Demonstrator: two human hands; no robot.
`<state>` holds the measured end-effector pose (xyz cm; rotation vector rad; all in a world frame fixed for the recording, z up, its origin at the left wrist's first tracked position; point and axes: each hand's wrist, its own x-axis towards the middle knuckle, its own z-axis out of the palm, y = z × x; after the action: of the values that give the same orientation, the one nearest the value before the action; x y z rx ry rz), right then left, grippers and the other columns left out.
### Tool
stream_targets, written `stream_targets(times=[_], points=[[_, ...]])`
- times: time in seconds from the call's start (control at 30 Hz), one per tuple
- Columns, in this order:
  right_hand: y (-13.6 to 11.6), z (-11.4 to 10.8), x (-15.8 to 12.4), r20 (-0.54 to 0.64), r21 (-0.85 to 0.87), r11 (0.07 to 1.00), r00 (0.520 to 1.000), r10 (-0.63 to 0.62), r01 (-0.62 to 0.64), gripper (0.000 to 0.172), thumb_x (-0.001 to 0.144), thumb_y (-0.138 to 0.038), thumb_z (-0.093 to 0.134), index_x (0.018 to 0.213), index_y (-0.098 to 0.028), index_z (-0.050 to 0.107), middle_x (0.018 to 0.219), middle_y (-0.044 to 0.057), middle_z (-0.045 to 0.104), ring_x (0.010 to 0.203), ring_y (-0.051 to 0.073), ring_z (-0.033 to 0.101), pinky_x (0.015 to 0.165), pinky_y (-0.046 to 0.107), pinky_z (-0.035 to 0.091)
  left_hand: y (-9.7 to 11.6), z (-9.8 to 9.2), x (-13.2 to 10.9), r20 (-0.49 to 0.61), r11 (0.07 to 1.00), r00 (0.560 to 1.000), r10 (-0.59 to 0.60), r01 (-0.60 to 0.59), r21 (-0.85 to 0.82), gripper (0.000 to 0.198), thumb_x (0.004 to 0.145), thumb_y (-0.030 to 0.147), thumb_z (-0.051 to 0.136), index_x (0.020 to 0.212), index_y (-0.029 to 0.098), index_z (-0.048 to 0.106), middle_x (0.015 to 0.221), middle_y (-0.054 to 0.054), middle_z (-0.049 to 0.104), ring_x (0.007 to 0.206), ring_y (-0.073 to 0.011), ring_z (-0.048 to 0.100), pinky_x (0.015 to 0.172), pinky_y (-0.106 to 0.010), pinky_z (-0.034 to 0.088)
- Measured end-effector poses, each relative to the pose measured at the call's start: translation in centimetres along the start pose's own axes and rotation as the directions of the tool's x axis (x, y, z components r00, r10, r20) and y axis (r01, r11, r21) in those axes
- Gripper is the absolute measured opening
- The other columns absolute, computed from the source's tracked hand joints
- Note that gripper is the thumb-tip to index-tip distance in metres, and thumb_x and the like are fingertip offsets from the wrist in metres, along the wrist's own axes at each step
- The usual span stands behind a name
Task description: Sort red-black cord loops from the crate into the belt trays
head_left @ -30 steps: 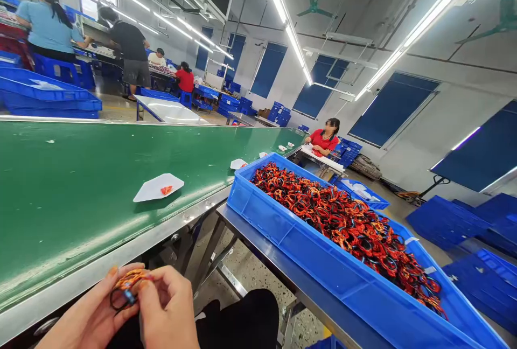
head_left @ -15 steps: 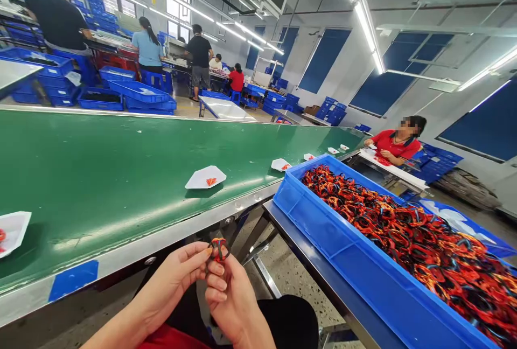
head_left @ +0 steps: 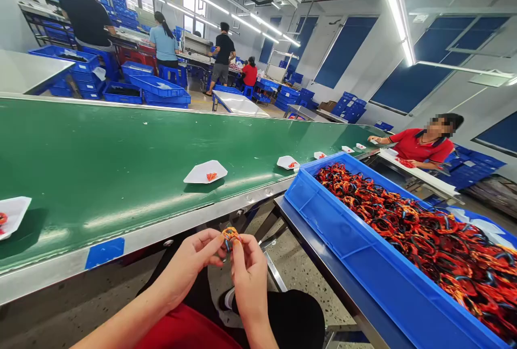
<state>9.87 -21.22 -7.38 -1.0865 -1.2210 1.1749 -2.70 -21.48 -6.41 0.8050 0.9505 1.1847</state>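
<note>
Above the lap, just off the near edge of the green conveyor belt (head_left: pixel 121 176), L hand (head_left: pixel 189 263) and R hand (head_left: pixel 248 273) pinch a small orange-black cord bundle (head_left: pixel 230 237) betw fingertips. Grip's only at the tips, so loose loops could slip & drop to the floor (head_left: pixel 278 279). Blue crate (head_left: pixel 311 203) of tangled cords (head_left: pixel 388 220) sits just R; trailing strands could snag there.
</note>
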Motion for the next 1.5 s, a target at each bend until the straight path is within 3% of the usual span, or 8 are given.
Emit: stream_targets(times=[0.13,0.4,0.73,1.03,1.2,1.3,1.4,1.5], points=[[-0.5,-0.3,-0.3,0.045,-0.193,0.972,0.991,-0.125,0.131,0.016,0.09,-0.031,0.05,0.095,-0.019,0.059,0.086,0.003,0.063,0.076,0.014,0.06,0.068,0.024,0.048,-0.1,-0.1,0.0,0.037,0.996,0.999,-0.033,0.036,-0.087,0.02,0.08,0.032,0.064,0.092,0.016,0.067,0.085,-0.005,0.063,0.073,-0.0108,0.055,0.063,-0.02,0.049],[0.0,-0.5,-0.5,0.089,-0.304,0.931,0.979,-0.184,0.203,0.025,0.087,-0.026,0.052,0.11,-0.021,0.058,0.096,0.006,0.066,0.078,0.016,0.062,0.069,0.025,0.05,-1.0,-0.7,0.8,0.033,0.921,0.98,-0.197,0.196,-0.337,0.022,0.082,0.027,0.062,0.098,0.013,0.067,0.094,-0.009,0.069,0.079,-0.0107,0.063,0.072,-0.019,0.053],[-0.4,-0.1,-0.3,0.091,-0.129,0.99,0.995,-0.037,0.049,0.03,0.086,-0.033,0.054,0.11,-0.017,0.061,0.091,0.008,0.068,0.077,0.017,0.063,0.069,0.027,0.053,-1.4,-1.0,1.0,0.0,0.909,0.974,-0.227,0.212,-0.359,0.024,0.08,0.028,0.066,0.098,0.012,0.068,0.09,-0.009,0.07,0.072,-0.0096,0.064,0.067,-0.017,0.055],[-0.2,0.0,-0.3,0.101,-0.035,0.992,0.987,0.124,-0.121,0.04,0.083,-0.043,0.055,0.111,-0.016,0.063,0.068,0.002,0.058,0.046,0.008,0.044,0.039,0.019,0.035,-1.0,-0.4,1.0,-0.026,0.882,0.95,-0.312,0.28,-0.38,0.023,0.08,0.03,0.064,0.09,0.01,0.068,0.074,-0.003,0.067,0.055,-0.0042,0.059,0.054,-0.012,0.052],[-0.3,-0.6,-0.5,0.101,-0.01,0.99,0.985,0.141,-0.14,0.039,0.085,-0.042,0.053,0.115,-0.018,0.057,0.068,-0.001,0.052,0.047,0.006,0.036,0.04,0.017,0.029,1.7,-1.7,0.9,-0.137,1.0,0.99,0.017,-0.015,0.018,0.028,0.078,0.043,0.062,0.083,0.016,0.066,0.069,-0.001,0.066,0.052,-0.0084,0.057,0.051,-0.018,0.049],[-0.2,-1.2,-0.7,0.09,-0.012,0.992,0.987,0.13,-0.129,0.037,0.085,-0.042,0.053,0.112,-0.017,0.057,0.068,-0.001,0.051,0.047,0.007,0.036,0.04,0.018,0.029,5.4,-4.3,1.0,-0.197,0.756,0.866,0.46,-0.266,0.598,0.024,0.079,0.042,0.061,0.083,0.02,0.067,0.075,-0.002,0.069,0.065,-0.0148,0.062,0.068,-0.024,0.048],[0.1,-1.6,-0.9,0.143,-0.054,0.989,0.979,0.143,-0.136,0.033,0.085,-0.043,0.053,0.106,-0.017,0.06,0.068,0.0,0.053,0.047,0.008,0.039,0.04,0.019,0.031,8.8,-7.6,1.5,-0.143,0.28,0.65,0.746,-0.113,0.953,0.023,0.08,0.041,0.058,0.09,0.024,0.068,0.095,-0.005,0.069,0.091,-0.0236,0.06,0.08,-0.03,0.041],[0.3,-2.0,-1.2,0.186,-0.16,0.983,0.975,0.124,-0.094,0.029,0.086,-0.042,0.052,0.1,-0.019,0.062,0.068,0.0,0.054,0.051,0.01,0.045,0.044,0.02,0.036,10.6,-10.3,2.3,-0.06,-0.035,0.658,0.751,0.13,0.991,0.03,0.085,0.043,0.047,0.089,0.022,0.068,0.099,-0.01,0.068,0.096,-0.0287,0.056,0.081,-0.036,0.037]])
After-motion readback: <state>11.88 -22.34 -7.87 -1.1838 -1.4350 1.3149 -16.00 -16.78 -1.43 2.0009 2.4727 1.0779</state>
